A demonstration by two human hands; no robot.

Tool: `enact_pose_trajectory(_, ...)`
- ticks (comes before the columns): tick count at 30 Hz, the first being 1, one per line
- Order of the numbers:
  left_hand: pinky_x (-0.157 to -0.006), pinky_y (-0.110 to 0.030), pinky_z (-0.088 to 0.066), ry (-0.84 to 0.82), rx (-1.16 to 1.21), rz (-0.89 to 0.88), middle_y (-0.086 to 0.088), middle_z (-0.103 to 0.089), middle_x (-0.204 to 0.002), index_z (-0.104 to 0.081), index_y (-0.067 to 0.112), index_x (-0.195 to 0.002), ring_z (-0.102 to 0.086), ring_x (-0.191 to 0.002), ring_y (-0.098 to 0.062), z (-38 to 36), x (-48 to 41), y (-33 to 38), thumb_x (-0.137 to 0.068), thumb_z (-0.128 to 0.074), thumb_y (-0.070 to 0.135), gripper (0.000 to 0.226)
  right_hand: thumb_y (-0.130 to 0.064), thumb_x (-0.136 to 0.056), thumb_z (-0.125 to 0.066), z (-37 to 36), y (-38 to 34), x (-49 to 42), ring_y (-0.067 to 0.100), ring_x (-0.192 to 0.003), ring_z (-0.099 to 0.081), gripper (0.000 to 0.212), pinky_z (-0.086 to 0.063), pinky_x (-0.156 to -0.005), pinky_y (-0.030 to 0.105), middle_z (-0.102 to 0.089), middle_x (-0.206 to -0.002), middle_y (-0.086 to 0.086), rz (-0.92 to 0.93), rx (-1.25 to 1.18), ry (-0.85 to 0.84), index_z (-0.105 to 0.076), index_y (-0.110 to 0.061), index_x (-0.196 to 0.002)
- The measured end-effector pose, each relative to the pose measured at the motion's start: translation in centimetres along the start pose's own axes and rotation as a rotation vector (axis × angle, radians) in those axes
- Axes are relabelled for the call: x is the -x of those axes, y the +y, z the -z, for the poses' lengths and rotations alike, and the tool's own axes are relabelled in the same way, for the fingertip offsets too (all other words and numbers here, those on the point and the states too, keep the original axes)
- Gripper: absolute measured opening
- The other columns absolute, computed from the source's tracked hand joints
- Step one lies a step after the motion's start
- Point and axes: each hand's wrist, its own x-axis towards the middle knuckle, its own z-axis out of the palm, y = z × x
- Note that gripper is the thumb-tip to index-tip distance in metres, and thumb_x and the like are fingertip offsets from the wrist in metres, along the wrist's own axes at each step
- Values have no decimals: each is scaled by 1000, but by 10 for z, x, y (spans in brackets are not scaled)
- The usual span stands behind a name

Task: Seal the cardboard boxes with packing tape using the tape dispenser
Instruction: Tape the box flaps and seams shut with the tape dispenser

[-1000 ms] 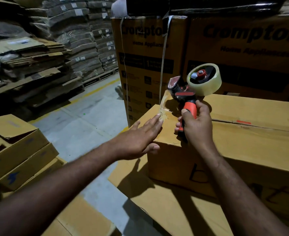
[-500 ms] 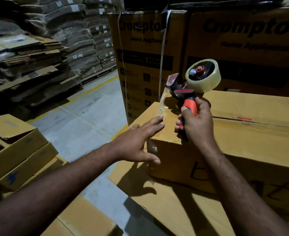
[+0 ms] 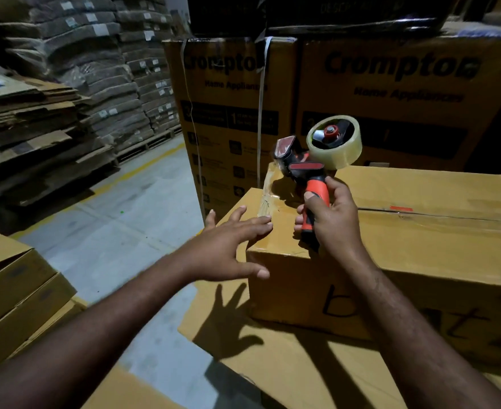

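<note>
A closed brown cardboard box [image 3: 420, 255] stands in front of me, with a taped seam running along its top. My right hand [image 3: 331, 222] grips the orange handle of a tape dispenser [image 3: 305, 169] held above the box's left end. Its clear tape roll [image 3: 336, 143] points up and to the right. A crumpled strip of tape [image 3: 268, 199] runs from the dispenser's head down onto the box top near the left edge. My left hand [image 3: 228, 246] is spread open at the box's left corner, fingertips on the top edge, thumb against the side.
The box rests on flat cardboard [image 3: 302, 364]. Tall printed cartons [image 3: 234, 119] stand right behind it. Open brown boxes [image 3: 16, 290] sit at the lower left. Stacks of flattened cardboard on pallets [image 3: 51, 128] line the far left across a grey floor [image 3: 110, 231].
My left hand slid off the tape end on top of the box to its left corner, thumb dropping to the side. The dispenser stayed raised at the box's left end.
</note>
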Motion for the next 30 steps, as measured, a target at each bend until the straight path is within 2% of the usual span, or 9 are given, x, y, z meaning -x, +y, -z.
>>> enact_pose_trajectory(2, -124, -53, -14, 7, 326, 94, 18, -47, -154, -55, 40, -142, -27, -150, -8, 26, -9, 8, -84, -62, 68, 65, -14, -102, -56, 4, -6, -1, 18, -66, -66, 56, -59, -57, 30, -64, -94, 20, -26, -42, 9, -31, -17, -152)
enact_pose_trajectory(4, -106, -49, -49, 280, 544, 169, 9, -71, -120, -72, 30, -119, -63, -118, -10, 40, -28, 17, -93, -62, 57, 39, -14, -101, -56, 10, -12, 0, 22, -66, -66, 56, -58, -57, 33, -64, -94, 23, -50, -92, 30, -31, -17, -152)
enact_pose_trajectory(7, -93, -43, -57, 446, 991, 260, -6, -76, -107, -71, 14, -115, -71, -104, -24, 55, -69, 36, -102, -53, 52, 43, -14, -102, -56, 23, -25, 10, 24, -67, -64, 56, -58, -58, 36, -64, -92, 23, -39, -99, 77, -31, -21, -152)
enact_pose_trajectory(11, -99, -48, -56, 136, 1361, 312, -25, -63, -132, -50, -1, -143, -67, -115, -35, 77, -128, 77, -103, -38, 62, 76, -17, -100, -58, 48, -40, 37, 21, -72, -65, 57, -61, -63, 40, -64, -100, 14, 74, 94, 173, -35, -32, -150)
enact_pose_trajectory(16, -70, -45, -64, -130, 1439, 221, -13, -72, -91, -65, 7, -114, -72, -78, -25, 78, -176, 142, -100, -44, 64, 63, -34, -95, -64, 86, -55, 72, 7, -86, -65, 61, -62, -67, 33, -49, -104, -28, 227, 681, 391, -38, -40, -149)
enact_pose_trajectory(18, -70, -43, -63, -304, 1510, 223, 5, -49, -66, -65, 10, -82, -43, -58, -7, 70, -191, 169, -97, -47, 67, 61, -38, -95, -65, 104, -63, 83, 5, -86, -64, 60, -62, -69, 36, -50, -102, -30, 247, 734, 514, -39, -42, -148)
enact_pose_trajectory(20, -91, -61, -55, -495, 1576, 186, 3, -44, -70, -67, 9, -67, -48, -66, -16, 58, -205, 198, -94, -48, 71, 71, -46, -92, -64, 123, -71, 94, 12, -84, -67, 58, -61, -69, 41, -58, -106, -21, 270, 767, 648, -41, -46, -145)
enact_pose_trajectory(23, -90, -65, -53, -648, 1571, 142, -13, -70, -100, -68, -1, -107, -68, -109, -42, 40, -220, 251, -95, -47, 70, 75, -48, -89, -65, 157, -84, 110, 18, -88, -69, 60, -57, -74, 36, -59, -118, -15, 299, 819, 804, -44, -43, -144)
enact_pose_trajectory(30, -79, -42, -60, -632, 1487, 164, -16, -67, -99, -60, 5, -107, -67, -99, -27, 8, -241, 351, -102, -52, 15, 14, -39, -92, -66, 247, -105, 138, 23, -98, -68, 61, -61, -78, 49, -52, -127, -12, 249, 824, 842, -39, -44, -147)
